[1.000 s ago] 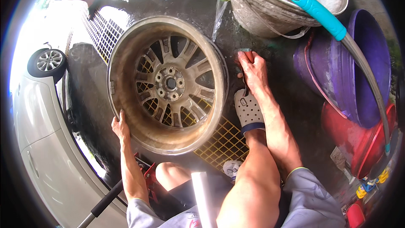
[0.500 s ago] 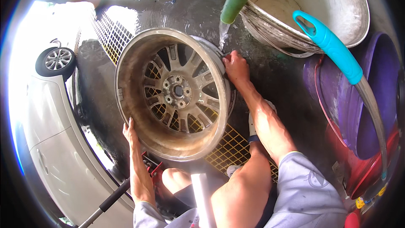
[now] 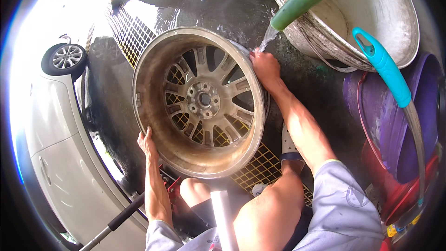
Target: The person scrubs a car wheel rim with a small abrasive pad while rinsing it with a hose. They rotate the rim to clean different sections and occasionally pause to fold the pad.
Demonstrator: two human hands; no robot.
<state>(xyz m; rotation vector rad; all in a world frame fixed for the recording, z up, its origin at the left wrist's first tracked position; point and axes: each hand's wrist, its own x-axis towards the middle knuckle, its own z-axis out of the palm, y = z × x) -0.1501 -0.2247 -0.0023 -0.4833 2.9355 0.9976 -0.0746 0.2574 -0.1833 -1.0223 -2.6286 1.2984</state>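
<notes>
A grimy silver wheel rim (image 3: 204, 88), bare of any tyre, stands tilted in front of me with its hollow back side up. My left hand (image 3: 147, 143) grips its edge at the near left, thumb over the lip. On the far right edge, my right hand (image 3: 266, 70) is curled against the rim, its fingertips partly hidden. Water (image 3: 267, 37) pours from a green tube (image 3: 302, 1) onto or just beside that hand's fingers.
A dirty white tub (image 3: 388, 16) stands at the far right, with a turquoise-handled hose (image 3: 384, 67) and a purple tub (image 3: 409, 125) nearer. Yellow grating (image 3: 255, 165) lies under the rim. A pale car (image 3: 55, 130) and a red jack (image 3: 173, 188) are at left.
The wheel rim appears slightly further right as the view shifts. The green tube's mouth is further right, and its stream slants down to my right hand. Both hands keep their hold.
</notes>
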